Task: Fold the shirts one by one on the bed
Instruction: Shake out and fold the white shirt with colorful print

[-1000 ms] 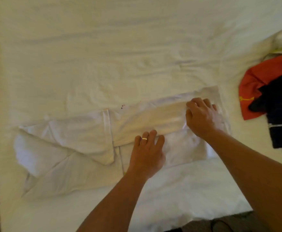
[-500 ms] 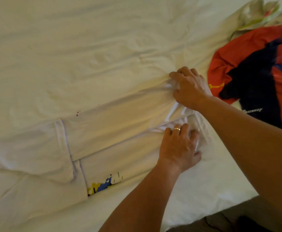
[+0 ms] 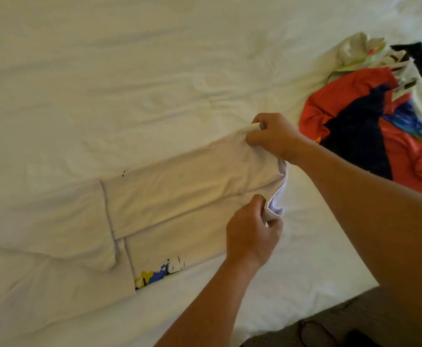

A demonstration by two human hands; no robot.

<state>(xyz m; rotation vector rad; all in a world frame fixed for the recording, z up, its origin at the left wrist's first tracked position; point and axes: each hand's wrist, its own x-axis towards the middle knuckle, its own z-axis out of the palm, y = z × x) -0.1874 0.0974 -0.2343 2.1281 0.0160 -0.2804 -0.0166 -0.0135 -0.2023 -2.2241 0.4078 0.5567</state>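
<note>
— Where did the white shirt (image 3: 179,196) lie?
— Folded lengthwise into a long band across the bed (image 3: 129,83), with a coloured print showing at its near edge.
— And the hands?
— The left hand (image 3: 252,236) pinched the band's near right corner; the right hand (image 3: 272,139) gripped its far right corner, that end raised.
— Further right?
— A heap of clothes (image 3: 370,121), red and navy.

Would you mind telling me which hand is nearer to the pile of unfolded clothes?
Right. The right hand grips the white shirt at its far corner, beside the clothes pile; the left hand pinches the near corner, farther away.
</note>
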